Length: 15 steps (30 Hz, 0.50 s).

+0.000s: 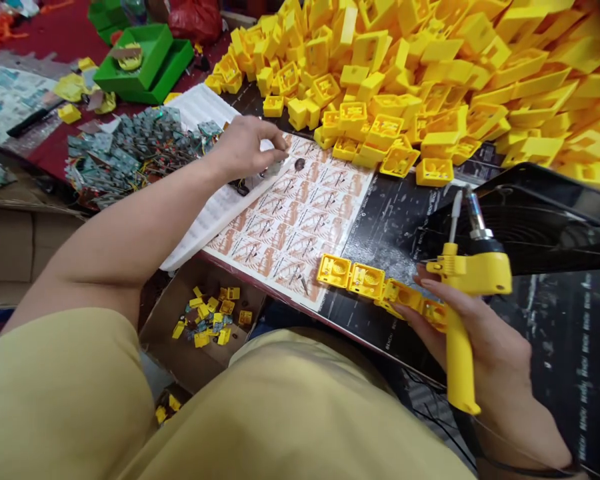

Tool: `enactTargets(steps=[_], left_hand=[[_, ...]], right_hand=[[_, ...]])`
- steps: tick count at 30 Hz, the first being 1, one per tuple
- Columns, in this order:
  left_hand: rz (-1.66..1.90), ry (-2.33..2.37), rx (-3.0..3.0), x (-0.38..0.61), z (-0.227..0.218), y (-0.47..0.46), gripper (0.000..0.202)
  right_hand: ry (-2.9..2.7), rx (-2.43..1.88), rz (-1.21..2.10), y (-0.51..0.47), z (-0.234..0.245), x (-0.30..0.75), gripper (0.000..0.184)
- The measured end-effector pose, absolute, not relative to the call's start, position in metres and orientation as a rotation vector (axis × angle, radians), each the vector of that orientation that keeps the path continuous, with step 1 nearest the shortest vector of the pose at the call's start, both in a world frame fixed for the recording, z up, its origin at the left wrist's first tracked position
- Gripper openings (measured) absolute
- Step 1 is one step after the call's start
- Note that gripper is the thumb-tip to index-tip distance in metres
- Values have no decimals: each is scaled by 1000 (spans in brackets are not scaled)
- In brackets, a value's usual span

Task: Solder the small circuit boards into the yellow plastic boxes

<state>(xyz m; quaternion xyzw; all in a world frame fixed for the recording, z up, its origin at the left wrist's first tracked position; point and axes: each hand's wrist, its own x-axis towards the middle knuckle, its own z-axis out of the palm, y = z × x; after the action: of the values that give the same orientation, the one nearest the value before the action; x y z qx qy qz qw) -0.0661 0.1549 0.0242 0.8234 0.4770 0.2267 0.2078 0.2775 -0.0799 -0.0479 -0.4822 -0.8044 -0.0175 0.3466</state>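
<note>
My left hand [247, 148] is over the edge of a white foam sheet [200, 213], thumb and fingers drawn together. Some small greyish thing shows at its fingertips, too unclear to name. Just right of it, a small dark disc [299, 164] lies on a printed sheet [300, 213]. My right hand [490, 333] grips a yellow soldering gun [460, 333], its metal tip pointing up and away. The thumb and fingers of that hand also reach the right end of a row of small open yellow cases [366, 281] near the table's front edge.
A large heap of yellow cases [380, 67] fills the back right. Wired circuit boards [125, 153] are piled on the left, with green trays [145, 63] behind. A black fan-like unit [540, 220] stands right. Below the edge, a cardboard box [180, 357] holds yellow pieces.
</note>
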Motion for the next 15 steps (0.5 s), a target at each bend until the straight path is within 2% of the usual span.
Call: enactTargets(steps=[2,5,11,15], left_hand=[[742,1322,2117,-61,34,149,26],[715,1232,2008,-51,39,140,28],[531,1121,1989,-39,26,109,21],[214,996,2048,-38,17,87,21]], right_hand=[[-2114,-1209,-43,-71,-45,266,75],[-2176,-1146,-2,-55,-42,244,65],[-2329,-1058,90,-37,-46,209,40],[-2334,-1114,56,-43,-48,206,37]])
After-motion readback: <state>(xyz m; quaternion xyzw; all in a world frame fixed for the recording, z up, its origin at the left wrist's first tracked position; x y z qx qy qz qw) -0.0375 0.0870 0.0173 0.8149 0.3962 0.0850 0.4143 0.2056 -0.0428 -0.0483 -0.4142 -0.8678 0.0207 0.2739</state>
